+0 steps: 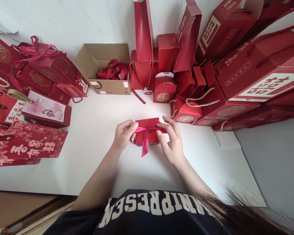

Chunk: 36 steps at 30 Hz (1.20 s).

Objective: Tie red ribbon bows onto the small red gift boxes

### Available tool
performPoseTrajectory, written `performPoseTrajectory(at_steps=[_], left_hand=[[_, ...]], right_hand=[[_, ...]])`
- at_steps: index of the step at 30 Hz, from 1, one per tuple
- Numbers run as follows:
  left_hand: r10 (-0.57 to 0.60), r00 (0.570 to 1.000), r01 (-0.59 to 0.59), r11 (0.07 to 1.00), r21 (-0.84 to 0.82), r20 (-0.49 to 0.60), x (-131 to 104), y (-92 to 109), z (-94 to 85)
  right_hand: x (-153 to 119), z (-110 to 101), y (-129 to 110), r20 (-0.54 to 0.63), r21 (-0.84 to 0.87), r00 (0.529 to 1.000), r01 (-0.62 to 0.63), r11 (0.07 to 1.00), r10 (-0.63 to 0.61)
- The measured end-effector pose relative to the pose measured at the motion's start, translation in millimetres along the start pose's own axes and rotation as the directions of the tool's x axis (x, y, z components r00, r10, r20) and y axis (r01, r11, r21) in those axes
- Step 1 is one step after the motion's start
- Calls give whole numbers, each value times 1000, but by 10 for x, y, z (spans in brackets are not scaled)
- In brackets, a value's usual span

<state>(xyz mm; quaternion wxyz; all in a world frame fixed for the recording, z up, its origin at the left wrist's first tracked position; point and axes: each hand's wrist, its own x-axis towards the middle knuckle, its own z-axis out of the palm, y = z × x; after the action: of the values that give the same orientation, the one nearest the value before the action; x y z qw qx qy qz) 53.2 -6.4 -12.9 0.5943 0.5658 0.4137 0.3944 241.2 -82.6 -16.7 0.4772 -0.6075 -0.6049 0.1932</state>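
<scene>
A small red gift box (140, 140) sits on the white table in front of me, with a pinkish-red satin ribbon (145, 147) tied in a bow on its top. One ribbon tail hangs over the box's near edge. At the left side, my left hand (124, 134) is closed, pinching the ribbon's left part between thumb and fingers. My right hand (171, 142) is at the right side of the bow. Its thumb and fingers are apart, with the fingertips at the ribbon's right part, which the hand partly hides.
A cardboard box (110, 87) holding loose ribbon stands at the back. Red gift boxes (47, 68) are piled at the left, one with a printed front (45, 111). More red boxes (245, 75), some with rope handles (201, 103), crowd the back right. The table's edge is at the right.
</scene>
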Motion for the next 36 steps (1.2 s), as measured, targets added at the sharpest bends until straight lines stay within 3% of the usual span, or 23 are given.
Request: performPoseTrajectory(at_steps=[6,11,14,17,21,24,36], left_hand=[[58,998,-53,990,131,-34,10,21,-39],[-9,989,-22,977,213,145,-18,96,-176],[-95,951,22,969,245,294,-47,158,-231],[-133,923,28,958,284,361,-56,199,-241],[-41,938,-73,947,312,345,-30,206,-242],[50,937,-171,930,326,346,-12,207,-240],[-41,930,-99,930,354,366,-102,269,-10]], right_hand=[[33,-34,20,25,73,996,-81,994,80],[78,-114,60,180,246,973,-185,951,143],[102,-161,50,317,325,940,-233,917,127],[108,-201,18,444,369,893,-255,894,72],[107,-247,-7,585,393,811,-282,875,-1],[116,-268,0,619,419,784,-283,863,-44],[110,-131,77,512,539,858,-364,759,48]])
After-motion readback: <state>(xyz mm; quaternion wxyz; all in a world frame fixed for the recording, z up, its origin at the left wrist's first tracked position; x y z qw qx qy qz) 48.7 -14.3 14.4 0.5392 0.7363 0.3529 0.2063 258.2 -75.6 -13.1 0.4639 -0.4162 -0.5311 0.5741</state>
